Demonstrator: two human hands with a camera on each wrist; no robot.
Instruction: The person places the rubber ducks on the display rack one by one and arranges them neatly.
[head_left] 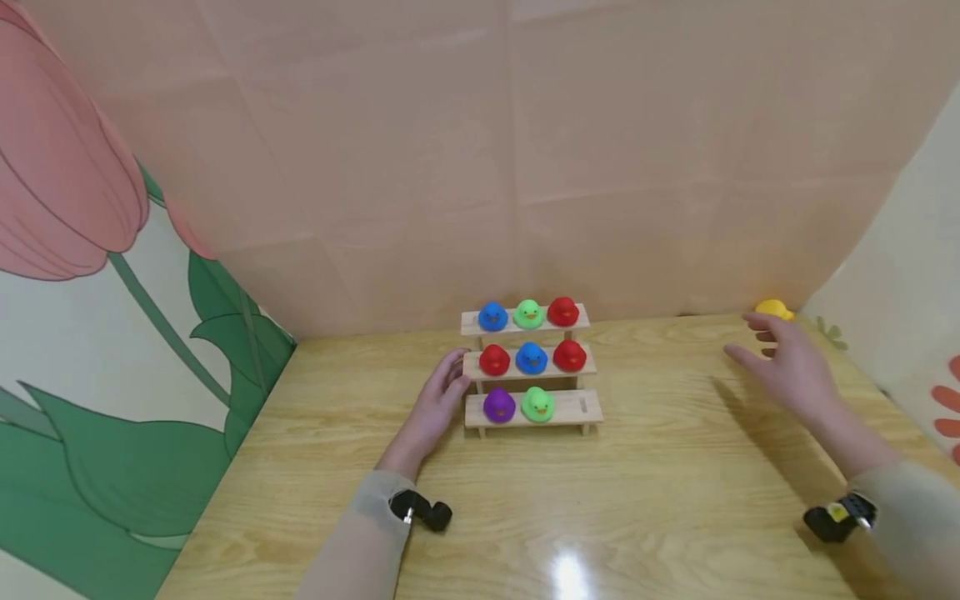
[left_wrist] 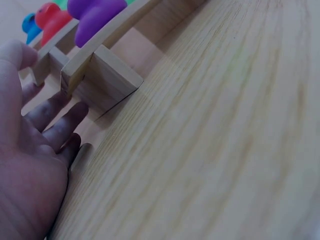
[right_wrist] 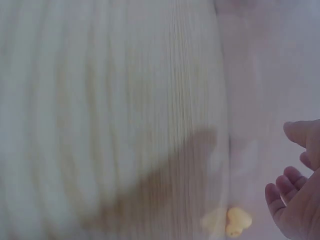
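A three-tier wooden rack (head_left: 572, 408) stands on the table with toy ducks on its steps. A blue duck (head_left: 492, 317), a green duck (head_left: 528, 314) and a red duck (head_left: 562, 312) sit on top. The middle step bears a red duck (head_left: 494, 360), a blue duck (head_left: 532, 358) and another red one. Below are a purple duck (head_left: 498, 405) and a green duck (head_left: 538, 404), with bare wood at right. My left hand (head_left: 442, 392) rests against the rack's left end, fingers relaxed. Raised with loose fingers, my right hand (head_left: 795, 367) is near a yellow duck (head_left: 775, 309), holding nothing.
The wooden table (head_left: 660, 500) meets a pinkish cloth backdrop (head_left: 412, 208) behind the rack. A wall panel with painted flowers and leaves (head_left: 142, 450) borders the left. Another light panel (head_left: 900, 317) stands at the right, beside the yellow duck.
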